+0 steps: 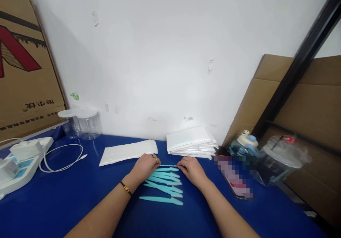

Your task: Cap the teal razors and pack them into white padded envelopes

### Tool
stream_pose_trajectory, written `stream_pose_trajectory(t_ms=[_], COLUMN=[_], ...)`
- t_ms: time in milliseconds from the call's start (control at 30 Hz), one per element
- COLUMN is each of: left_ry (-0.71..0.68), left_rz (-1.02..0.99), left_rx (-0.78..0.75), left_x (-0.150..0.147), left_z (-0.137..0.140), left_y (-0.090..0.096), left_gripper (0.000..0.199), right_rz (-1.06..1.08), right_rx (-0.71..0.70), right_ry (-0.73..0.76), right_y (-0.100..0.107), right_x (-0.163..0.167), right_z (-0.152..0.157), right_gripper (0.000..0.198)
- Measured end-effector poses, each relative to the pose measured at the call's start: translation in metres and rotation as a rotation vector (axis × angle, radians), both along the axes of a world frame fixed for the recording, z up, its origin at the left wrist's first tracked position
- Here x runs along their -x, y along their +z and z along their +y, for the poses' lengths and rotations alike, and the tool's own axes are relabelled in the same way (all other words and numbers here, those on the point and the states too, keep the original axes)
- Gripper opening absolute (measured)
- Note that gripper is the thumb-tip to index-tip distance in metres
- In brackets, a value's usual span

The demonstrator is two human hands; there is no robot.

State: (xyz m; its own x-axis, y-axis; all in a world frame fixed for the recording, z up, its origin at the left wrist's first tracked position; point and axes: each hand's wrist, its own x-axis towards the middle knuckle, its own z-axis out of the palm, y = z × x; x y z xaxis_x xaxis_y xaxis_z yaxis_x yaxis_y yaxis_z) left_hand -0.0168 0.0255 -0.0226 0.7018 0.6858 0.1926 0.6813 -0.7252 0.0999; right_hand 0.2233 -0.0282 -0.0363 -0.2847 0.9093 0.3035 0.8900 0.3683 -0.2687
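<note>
Several light-blue eyebrow razors (161, 199) lie in a rough column on the blue table, blade ends toward the right. At the far end of the column, one eyebrow razor (169, 165) spans the gap between my hands. My left hand (146, 166) pinches its left end, fingers closed. On its right end, the fingers of my right hand (191, 169) are closed too. My fingers partly hide both ends of that razor. Just beyond my left hand lies a flat white padded envelope (129, 151). A stack of white envelopes (189, 140) is behind my right hand.
On the left are a white power strip (32, 170) with plugs, a white cable (64, 170) and two clear lidded jars (90, 126). A phone (234, 181), a small figurine (243, 144) and a bagged cup (278, 160) stand right. A white wall rises behind the table.
</note>
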Motion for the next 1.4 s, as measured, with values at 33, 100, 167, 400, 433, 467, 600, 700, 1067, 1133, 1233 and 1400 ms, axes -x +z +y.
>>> stream_pose_trajectory(t_ms=[33, 100, 167, 400, 433, 467, 600, 700, 1067, 1133, 1233, 1400], left_ry=[-0.002, -0.007, -0.013, -0.025, -0.022, -0.020, 0.003, -0.050, -0.032, -0.032, -0.033, -0.009], left_rz=[0.000, 0.010, 0.023, 0.020, 0.023, 0.026, -0.074, -0.136, 0.047, 0.066, 0.099, 0.216], left_rx=[-0.002, -0.008, -0.015, -0.022, -0.018, -0.007, 0.090, 0.232, 0.244, 0.195, 0.125, 0.075], left_x=[-0.001, -0.003, -0.004, -0.008, -0.008, -0.008, -0.001, 0.007, 0.002, -0.001, -0.007, -0.022], left_z=[-0.001, -0.002, -0.004, -0.005, -0.005, -0.005, -0.009, -0.018, -0.045, -0.047, -0.050, -0.053], left_y=[0.000, 0.000, 0.001, -0.001, -0.001, -0.001, 0.005, 0.007, 0.016, 0.016, 0.009, 0.003], left_gripper=[0.023, 0.023, 0.024, 0.026, 0.026, 0.026, 0.026, 0.072, 0.069, 0.047, 0.028, 0.027], right_rz=[-0.002, -0.007, -0.010, -0.018, -0.020, -0.020, 0.055, 0.203, 0.094, 0.070, -0.004, -0.157], right_rx=[0.003, 0.014, 0.021, 0.006, 0.009, 0.016, 0.030, 0.014, 0.325, 0.244, 0.145, 0.015], right_ry=[0.005, 0.014, 0.016, 0.034, 0.032, 0.030, 0.022, 0.012, 0.174, 0.179, 0.169, 0.120], right_y=[0.001, 0.002, 0.002, 0.001, 0.000, 0.001, 0.007, 0.016, 0.011, 0.013, 0.014, 0.004], right_x=[0.001, 0.004, 0.007, 0.013, 0.014, 0.014, 0.011, 0.004, 0.026, 0.032, 0.036, 0.041], right_z=[0.000, -0.001, -0.002, -0.003, -0.003, -0.003, -0.006, -0.013, -0.041, -0.041, -0.041, -0.037], right_gripper=[0.019, 0.020, 0.020, 0.020, 0.020, 0.021, 0.022, 0.030, 0.090, 0.067, 0.044, 0.021])
